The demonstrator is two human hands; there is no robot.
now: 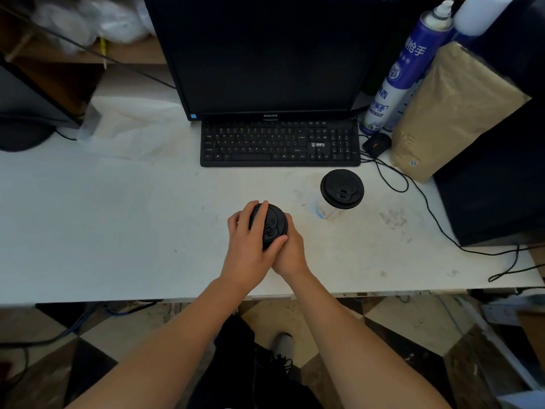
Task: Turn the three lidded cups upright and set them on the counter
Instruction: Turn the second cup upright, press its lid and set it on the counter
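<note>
Looking down from the head cam, both hands are wrapped around one lidded cup (269,225) near the middle of the white tabletop (118,231). Left hand (250,246) sits over the top and left side, fingers (259,215) curled across the black lid, thumb hooked on the near edge. Right hand (290,249) is tucked in on the right side and partly under the left, fingers closed on the cup too. Only the lid really shows, so the cup looks upright, but whether its base touches the tabletop, can't tell.

A second lidded cup (340,191) stands upright on the tabletop, off to the right and a bit further back, well clear of the hands, white body with a black lid. Just behind it is a black keyboard (280,143) in front of a Philips monitor (271,54). Further right: a black mouse (377,144), a blue and white spray can (407,72) and a brown paper bag (451,113). Only two cups are in view.
</note>
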